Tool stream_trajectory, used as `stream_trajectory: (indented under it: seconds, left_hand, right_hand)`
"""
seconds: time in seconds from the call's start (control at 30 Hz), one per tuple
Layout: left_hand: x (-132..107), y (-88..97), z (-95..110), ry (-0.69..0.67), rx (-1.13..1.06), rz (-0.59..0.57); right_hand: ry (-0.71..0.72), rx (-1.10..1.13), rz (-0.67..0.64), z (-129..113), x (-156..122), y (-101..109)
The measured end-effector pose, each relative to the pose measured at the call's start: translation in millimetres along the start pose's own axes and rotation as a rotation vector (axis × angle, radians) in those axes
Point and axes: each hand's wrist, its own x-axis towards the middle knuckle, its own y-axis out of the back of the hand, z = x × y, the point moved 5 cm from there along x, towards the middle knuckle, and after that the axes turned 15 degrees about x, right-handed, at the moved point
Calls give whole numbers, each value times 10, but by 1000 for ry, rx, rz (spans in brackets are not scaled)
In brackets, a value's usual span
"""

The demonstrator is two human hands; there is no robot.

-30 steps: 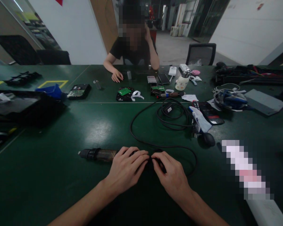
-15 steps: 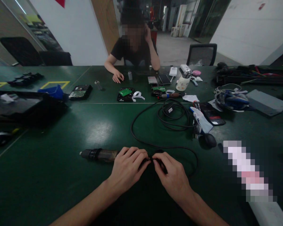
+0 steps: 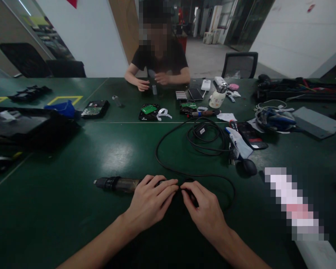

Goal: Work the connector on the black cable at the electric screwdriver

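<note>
An electric screwdriver (image 3: 119, 184) lies on the green table with its bit pointing left. My left hand (image 3: 152, 198) is closed over its rear part, and the fingers hide that end. Close by on the right, my right hand (image 3: 204, 203) is closed in a pinch, its fingertips almost meeting those of the left. A black cable (image 3: 210, 175) loops round and runs behind my right hand. The end of it appears to be between the fingers there, mostly hidden. Whether the cable joins the screwdriver cannot be seen.
Ahead lie the cable's coil (image 3: 207, 140), a computer mouse (image 3: 248, 167), a second screwdriver (image 3: 205, 113) and hard drives (image 3: 149, 111). A black tray (image 3: 44, 130) stands at left. Across the table (image 3: 123, 142) sits a person, both hands near a small grey cylinder (image 3: 154, 89).
My left fingers have stretched out slightly over the gap between my hands; my right hand barely moved. The person opposite has lowered a raised hand to the front of the chest.
</note>
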Motion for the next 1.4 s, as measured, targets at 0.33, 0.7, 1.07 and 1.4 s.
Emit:
stream_trajectory:
  seconds: [0.33, 0.7, 1.07, 1.4]
  left_hand:
    - [10, 10, 14, 12, 30, 5]
    - [4, 8, 9, -4, 33, 25]
    - [15, -1, 17, 15, 57, 27]
    - [27, -12, 3, -65, 174, 11]
  right_hand:
    - [-10, 8, 5, -18, 10, 10]
    - [-24, -2, -13, 1, 0, 1]
    - [16, -14, 8, -39, 18, 22]
    - [56, -148, -8, -104, 0, -14]
